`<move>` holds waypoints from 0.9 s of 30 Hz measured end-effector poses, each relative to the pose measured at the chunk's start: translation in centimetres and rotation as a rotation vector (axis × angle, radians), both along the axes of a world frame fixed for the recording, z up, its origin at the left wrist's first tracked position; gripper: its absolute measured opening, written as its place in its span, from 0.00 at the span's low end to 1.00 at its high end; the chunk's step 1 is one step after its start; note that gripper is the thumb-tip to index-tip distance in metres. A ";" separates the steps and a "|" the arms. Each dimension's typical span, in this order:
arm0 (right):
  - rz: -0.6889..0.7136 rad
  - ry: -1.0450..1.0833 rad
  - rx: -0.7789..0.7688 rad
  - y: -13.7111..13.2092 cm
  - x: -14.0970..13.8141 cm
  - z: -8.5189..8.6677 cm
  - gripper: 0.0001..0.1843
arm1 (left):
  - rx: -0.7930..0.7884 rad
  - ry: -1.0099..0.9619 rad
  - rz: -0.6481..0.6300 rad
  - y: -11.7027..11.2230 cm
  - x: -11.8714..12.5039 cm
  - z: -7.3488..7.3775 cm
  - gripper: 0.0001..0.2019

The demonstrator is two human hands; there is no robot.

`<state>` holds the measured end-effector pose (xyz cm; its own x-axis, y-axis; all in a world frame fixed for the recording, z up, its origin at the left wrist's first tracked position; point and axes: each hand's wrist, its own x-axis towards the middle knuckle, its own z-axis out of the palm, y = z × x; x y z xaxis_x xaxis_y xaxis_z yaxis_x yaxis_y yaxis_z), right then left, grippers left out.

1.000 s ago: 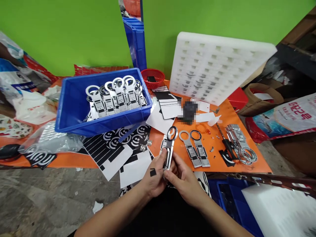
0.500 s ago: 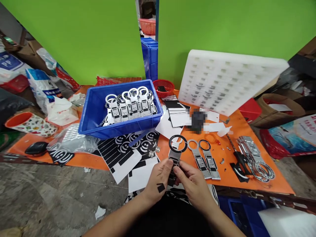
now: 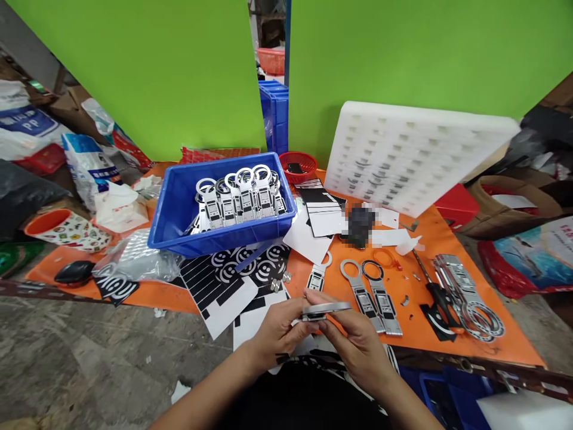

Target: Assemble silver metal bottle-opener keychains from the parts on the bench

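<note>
Close in front of me, a ring-topped metal plate [image 3: 330, 307] is tilted edge-on, so its faces are mostly hidden. My left hand [image 3: 278, 332] pinches one side of it, and my right hand [image 3: 358, 340] closes on the other side with thumb and fingers. A small black sticker strip [image 3: 282, 358] clings near my left wrist. Just beyond my hands lies a similar silver plate [image 3: 316, 280]. Right of it rest a plate with a pale ring [image 3: 364, 298] and one with a black ring [image 3: 385, 307].
A blue bin [image 3: 224, 242] holds several ring-topped plates. Sticker sheets [image 3: 224, 298] spread before it. Black-handled scissors [image 3: 441, 298] and stacked plates [image 3: 456, 275] lie at right. A white foam block [image 3: 416, 155] leans at the back, beside a red basket [image 3: 308, 173].
The held plate has turned from showing its black ring face to lying edge-on, its ring end lowered towards me. The plate behind it shows more. My view has shifted slightly.
</note>
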<state>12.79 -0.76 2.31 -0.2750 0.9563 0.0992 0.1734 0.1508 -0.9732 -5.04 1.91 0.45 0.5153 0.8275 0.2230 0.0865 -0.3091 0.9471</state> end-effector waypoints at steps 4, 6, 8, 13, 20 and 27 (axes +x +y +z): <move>-0.177 0.117 -0.159 -0.1 -0.1 -1.1 0.18 | -0.297 -0.044 0.156 0.1 0.6 1.0 0.16; -0.282 0.222 -0.288 -0.2 -0.5 -2.1 0.22 | -0.596 -0.188 0.232 -0.1 1.1 1.1 0.18; -0.289 0.284 -0.394 -0.1 -1.0 -3.0 0.27 | -0.803 -0.373 0.260 -0.3 1.4 1.1 0.19; -0.115 0.290 -0.444 2.7 -3.5 -1.6 0.35 | -0.769 -0.522 0.291 1.0 0.2 3.3 0.20; 0.069 0.280 -0.194 13.0 -12.4 5.4 0.20 | -0.128 -0.121 0.684 9.5 -8.3 9.7 0.15; -0.035 0.214 -0.077 18.1 -19.5 3.2 0.18 | -0.113 -0.018 0.914 16.1 -14.5 7.4 0.19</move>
<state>-6.70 17.37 5.55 -0.2219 0.9720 0.0777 -0.0345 0.0718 -0.9968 -19.52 18.02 7.90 -0.3520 0.9286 0.1175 0.2363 -0.0332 0.9711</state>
